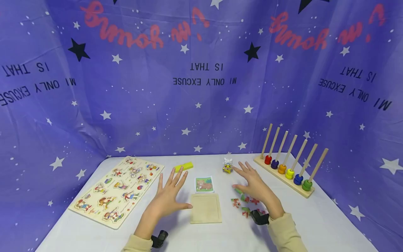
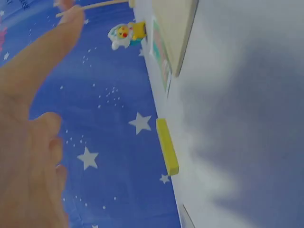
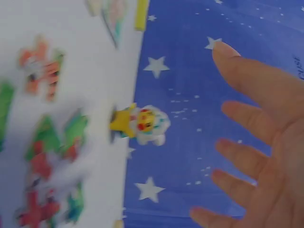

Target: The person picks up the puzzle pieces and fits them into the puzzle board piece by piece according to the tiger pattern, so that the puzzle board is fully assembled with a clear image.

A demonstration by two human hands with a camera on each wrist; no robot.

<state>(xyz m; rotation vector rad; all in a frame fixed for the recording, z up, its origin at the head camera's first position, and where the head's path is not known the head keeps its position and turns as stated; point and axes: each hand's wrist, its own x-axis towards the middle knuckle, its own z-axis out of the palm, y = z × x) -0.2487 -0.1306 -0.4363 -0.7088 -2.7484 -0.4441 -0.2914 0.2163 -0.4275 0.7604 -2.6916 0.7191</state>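
Observation:
Both hands hover over the white table with fingers spread, holding nothing. My left hand (image 1: pixel 167 200) is just left of a square wooden puzzle tray (image 1: pixel 206 209), its thumb near the tray's edge. Above several loose jigsaw pieces (image 1: pixel 245 212) hangs my right hand (image 1: pixel 254 184); part of the pile is hidden beneath it. Beyond the tray lies a small picture card (image 1: pixel 204 184) with animals on green. A small yellow and white figurine (image 3: pixel 142 124) stands past the right fingertips, seen in the right wrist view. In the left wrist view a yellow block (image 2: pixel 167 146) lies at the back.
A large wooden peg puzzle board (image 1: pixel 115 190) with cartoon figures lies on the left. At the right stands a wooden rack (image 1: pixel 284 171) of upright pegs with coloured rings. A purple curtain (image 1: pixel 201 119) with stars surrounds the table.

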